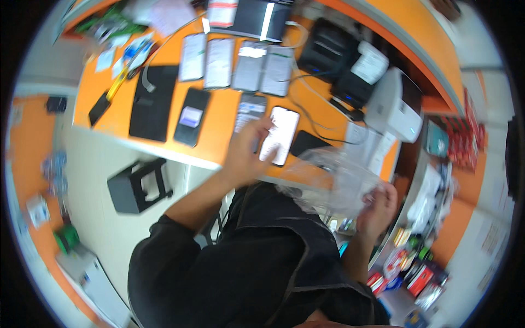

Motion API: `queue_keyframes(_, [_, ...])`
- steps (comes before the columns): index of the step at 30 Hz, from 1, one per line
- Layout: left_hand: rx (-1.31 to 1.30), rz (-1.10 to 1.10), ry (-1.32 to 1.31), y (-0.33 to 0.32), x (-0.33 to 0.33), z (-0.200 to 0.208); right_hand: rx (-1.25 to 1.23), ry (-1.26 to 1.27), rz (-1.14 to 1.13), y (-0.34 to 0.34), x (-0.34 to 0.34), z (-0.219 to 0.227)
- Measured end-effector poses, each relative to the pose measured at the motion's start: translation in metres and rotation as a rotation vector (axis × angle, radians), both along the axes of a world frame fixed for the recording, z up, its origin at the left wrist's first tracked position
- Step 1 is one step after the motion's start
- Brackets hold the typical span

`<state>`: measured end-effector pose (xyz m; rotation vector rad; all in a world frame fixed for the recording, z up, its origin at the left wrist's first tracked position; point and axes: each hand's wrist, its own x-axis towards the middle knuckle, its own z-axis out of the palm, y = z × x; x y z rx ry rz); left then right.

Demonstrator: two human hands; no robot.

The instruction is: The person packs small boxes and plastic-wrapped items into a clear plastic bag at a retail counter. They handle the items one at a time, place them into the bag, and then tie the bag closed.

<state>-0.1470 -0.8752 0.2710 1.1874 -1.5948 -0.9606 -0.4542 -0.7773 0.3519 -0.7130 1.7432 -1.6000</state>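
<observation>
My left hand (244,156) is at the near edge of the orange desk, its thumb and forefinger apart over the left side of a smartphone (284,131) with a bright white screen. Whether the fingertips press on the glass is blurred. Partly behind that hand lies another phone (251,105) with a greyish screen. My right hand (380,210) is closed on the edge of a crumpled clear plastic bag (347,183), which hangs over the desk's front edge. Beneath the bag's far side lies a dark phone (307,143).
Several phones (219,63) stand in a row farther back, with a dark phone (191,117) nearer. To the left are a black mat (153,104) and a yellow-handled tool (116,85). Black printers (328,49), a white machine (394,106) and loose cables occupy the right.
</observation>
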Motion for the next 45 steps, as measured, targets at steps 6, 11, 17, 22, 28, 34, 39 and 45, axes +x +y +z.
queue_keyframes(6, [-0.011, -0.588, 0.049, 0.031, -0.120, 0.072, 0.185, 0.130, 0.381, 0.006, 0.018, 0.032])
queue_keyframes(11, [-0.106, -0.714, -0.259, 0.010, -0.136, 0.067, 0.305, 0.174, 0.391, 0.027, -0.016, 0.031])
queue_keyframes(17, [-0.206, -0.906, -0.188, 0.007, -0.178, 0.086, 0.198, 0.234, 0.591, 0.056, -0.042, 0.034])
queue_keyframes(22, [0.027, -1.053, -0.136, -0.002, -0.194, 0.086, 0.425, 0.944, 0.308, 0.065, -0.069, 0.061])
queue_keyframes(28, [0.120, -1.029, -0.176, -0.023, -0.203, 0.102, 0.347, 0.535, -0.354, 0.137, -0.117, 0.037])
queue_keyframes(34, [-0.044, -0.703, -0.002, -0.056, -0.216, 0.070, 0.344, 0.676, -0.533, 0.122, -0.087, 0.033])
queue_keyframes(39, [1.122, -0.814, 0.624, -0.048, -0.223, 0.070, 0.608, 0.747, -0.288, 0.136, -0.083, 0.011])
queue_keyframes(45, [1.746, -1.257, 0.507, -0.037, -0.191, 0.031, -0.001, -0.948, -0.538, 0.134, -0.132, 0.014])
